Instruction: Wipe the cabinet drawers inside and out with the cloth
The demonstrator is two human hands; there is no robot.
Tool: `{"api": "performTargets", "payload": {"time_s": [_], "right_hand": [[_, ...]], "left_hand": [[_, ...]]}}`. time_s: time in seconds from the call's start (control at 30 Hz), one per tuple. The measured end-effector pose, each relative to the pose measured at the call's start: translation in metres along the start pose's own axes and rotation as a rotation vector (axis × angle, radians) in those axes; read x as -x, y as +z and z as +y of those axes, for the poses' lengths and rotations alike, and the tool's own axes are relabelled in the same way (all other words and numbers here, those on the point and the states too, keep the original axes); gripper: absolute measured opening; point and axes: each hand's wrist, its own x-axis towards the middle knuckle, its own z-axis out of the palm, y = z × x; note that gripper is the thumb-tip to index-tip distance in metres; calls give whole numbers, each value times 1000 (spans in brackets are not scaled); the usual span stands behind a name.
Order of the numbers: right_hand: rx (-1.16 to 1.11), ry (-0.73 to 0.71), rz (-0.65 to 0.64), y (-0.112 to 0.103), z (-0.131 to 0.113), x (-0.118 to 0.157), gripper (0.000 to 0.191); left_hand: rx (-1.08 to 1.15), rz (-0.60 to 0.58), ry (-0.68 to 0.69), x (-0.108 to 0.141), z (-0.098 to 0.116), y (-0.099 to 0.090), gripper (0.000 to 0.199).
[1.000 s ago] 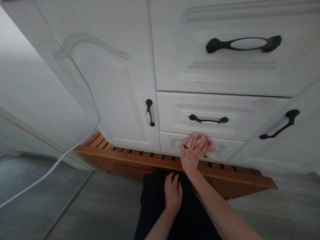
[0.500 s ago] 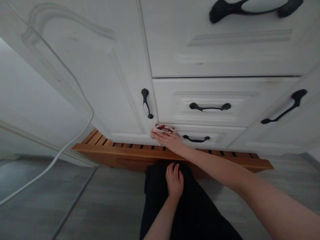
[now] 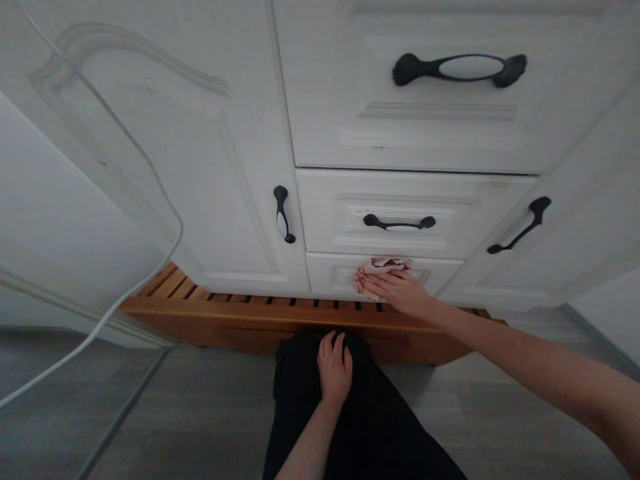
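Observation:
A crumpled white and red cloth (image 3: 367, 283) is pressed against the front of the bottom drawer (image 3: 325, 270) by my right hand (image 3: 403, 291). The cloth and hand cover that drawer's handle. My left hand (image 3: 335, 370) rests on my dark-trousered knee, its fingers slightly apart and holding nothing. Above the cloth is the middle drawer (image 3: 320, 213) with its black handle (image 3: 400, 223).
A slatted wooden bench (image 3: 200, 313) stands low along the cabinet's foot. Cabinet doors with black handles, the left handle (image 3: 283, 213) and the right handle (image 3: 520, 227), flank the drawers. A white cable (image 3: 145, 280) hangs on the left, down toward the grey floor (image 3: 210, 407).
My right hand has moved the cloth rightward, from the left end of the bottom drawer to over its handle. My left hand stays on the knee. The view has shifted slightly.

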Motion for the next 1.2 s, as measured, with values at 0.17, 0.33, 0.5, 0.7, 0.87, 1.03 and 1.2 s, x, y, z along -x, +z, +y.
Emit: {"api": "performTargets", "payload": {"time_s": [0.17,0.33,0.5,0.7,0.87,1.03,1.2], "right_hand": [[167,112,-54,0,16,73,64],[253,322,61,16,10,115,55],[180,559,171,56,-29,130,55],[-60,654,113,73,-66,128,62],[-328,533,297,30,-83,47,49],[-99,549,652,12,-81,-69,43],[1,500,493,68,-92,-96,40]], "left_hand": [[-4,-4,4,2,0,0,35],[-3,4,-5,3,3,2,35],[0,16,3,4,6,2,36],[14,40,-5,3,6,-1,37],[33,43,-19,0,7,-1,37],[32,13,-26,-1,7,-1,38],[32,10,-54,-2,4,-3,38]]}}
